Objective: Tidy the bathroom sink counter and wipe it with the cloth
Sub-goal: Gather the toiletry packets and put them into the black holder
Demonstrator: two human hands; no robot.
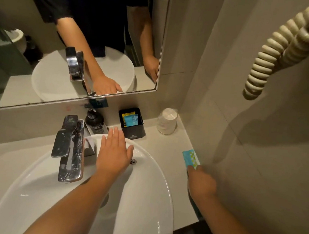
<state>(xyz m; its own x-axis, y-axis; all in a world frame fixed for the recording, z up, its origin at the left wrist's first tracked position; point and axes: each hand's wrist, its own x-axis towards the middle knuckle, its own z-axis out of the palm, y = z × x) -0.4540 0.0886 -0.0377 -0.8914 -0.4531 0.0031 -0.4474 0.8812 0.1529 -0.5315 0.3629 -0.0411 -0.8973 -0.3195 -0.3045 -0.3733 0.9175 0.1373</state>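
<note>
A person stands at a bathroom sink counter [168, 146], both bare forearms reaching forward over it. The left hand [114, 148] lies flat and spread, palm down, fingers together, resting on the far rim of the white oval basin [143, 190] and gripping nothing. The right hand [201, 180] reaches along the counter's right edge beside the wall, its fingers pinching the near end of a small blue and yellow-green patterned sachet [191, 158]; the hand is blurred, so the exact grip is hard to read. A chrome tap [69, 146], spotted with water drops, stands at the basin's left rear, with a dark pump bottle [94, 120] behind it against the wall. To the right of the bottle sits a black open-topped box [132, 131] holding yellow and blue packets [130, 119], and farther right, in the counter's back corner, stands a stack of wrapped cups [167, 120]. No cloth can be made out on the counter. The mirror [42, 60] above reflects the basin, the tap and the person's dark-sleeved torso and arms. A cream coiled cord [279, 51] hangs on the right-hand wall.
</note>
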